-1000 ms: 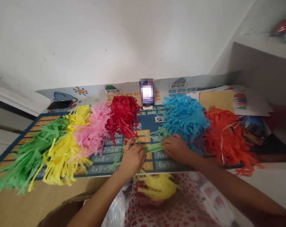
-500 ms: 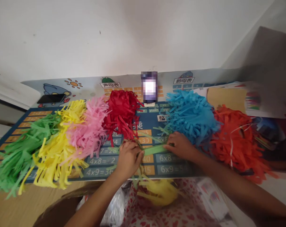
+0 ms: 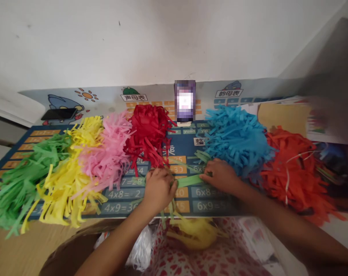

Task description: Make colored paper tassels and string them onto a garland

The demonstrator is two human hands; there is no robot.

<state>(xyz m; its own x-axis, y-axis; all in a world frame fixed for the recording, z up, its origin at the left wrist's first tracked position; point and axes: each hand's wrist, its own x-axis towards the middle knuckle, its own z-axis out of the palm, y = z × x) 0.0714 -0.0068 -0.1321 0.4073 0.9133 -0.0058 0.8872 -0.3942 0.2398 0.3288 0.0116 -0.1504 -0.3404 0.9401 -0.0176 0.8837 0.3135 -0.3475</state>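
A light green tissue-paper tassel (image 3: 189,180) is stretched flat between my two hands, low over the table mat. My left hand (image 3: 160,187) is closed on its left part, and loose green strips hang out below. At the other end my right hand (image 3: 220,175) pinches it between thumb and fingers, with fringe showing beyond. A red fringed paper bunch (image 3: 148,132) lies just behind my left hand. Right behind my right hand sits a blue fringed bunch (image 3: 237,140). Yellow strips (image 3: 195,233) rest on my lap, below the table edge.
Green (image 3: 32,180), yellow (image 3: 67,191) and pink (image 3: 107,153) fringed bunches lie at the left, an orange-red one (image 3: 300,176) at the right. A lit phone (image 3: 185,100) stands against the wall; a dark phone (image 3: 59,114) lies far left. Papers (image 3: 280,119) are stacked back right.
The camera view has shifted slightly. Both hands keep their hold on the green tassel, which stays stretched between them with hardly any movement.
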